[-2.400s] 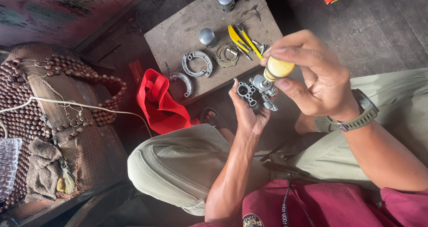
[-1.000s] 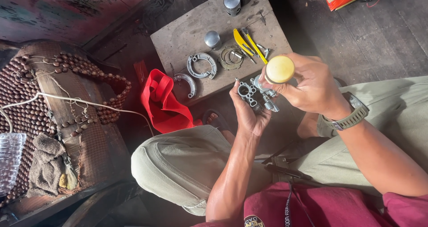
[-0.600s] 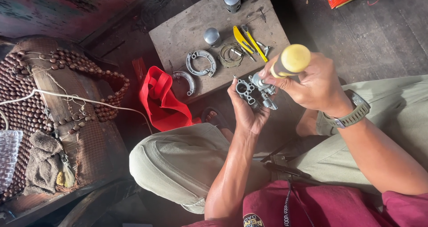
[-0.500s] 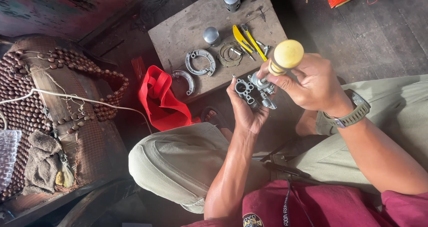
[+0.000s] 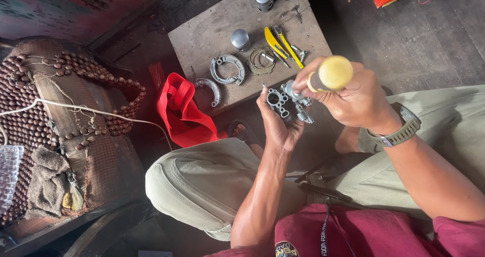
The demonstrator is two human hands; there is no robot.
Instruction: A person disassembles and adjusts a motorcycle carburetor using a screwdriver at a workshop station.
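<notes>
Left hand (image 5: 277,125) cupped palm-up under a small grey metal casting (image 5: 285,103), fingers curled round its body, thumb against its side. Right hand (image 5: 353,98) closed in a full fist round a yellow-handled screwdriver (image 5: 334,72), handle end up toward the camera, shaft angled down into the casting; tip hidden between the hands, so no telling which screw or slot takes it. Casting held in the air above the knees, just in front of the near edge of the wooden board (image 5: 212,30), not resting on it.

Probably a screw being turned in the casting. To do it well:
- Seat the tip fully in the slot before any twist; feel for it, since hidden from above.
- Line the shaft up square with the screw; at present looks a little tilted.
- Push along the shaft while turning, to stop the tip climbing out and chewing the head.
- Brace the left wrist against the thigh, so as not to let the casting wander.
- Mind the left palm, right behind the work if the tip slips.

On the board, well apart from the hands: two curved brake shoes (image 5: 227,69), loose rings (image 5: 260,60), yellow-handled pliers (image 5: 280,45), a metal cylinder (image 5: 241,38). Beside the board, a red cloth (image 5: 182,110).
</notes>
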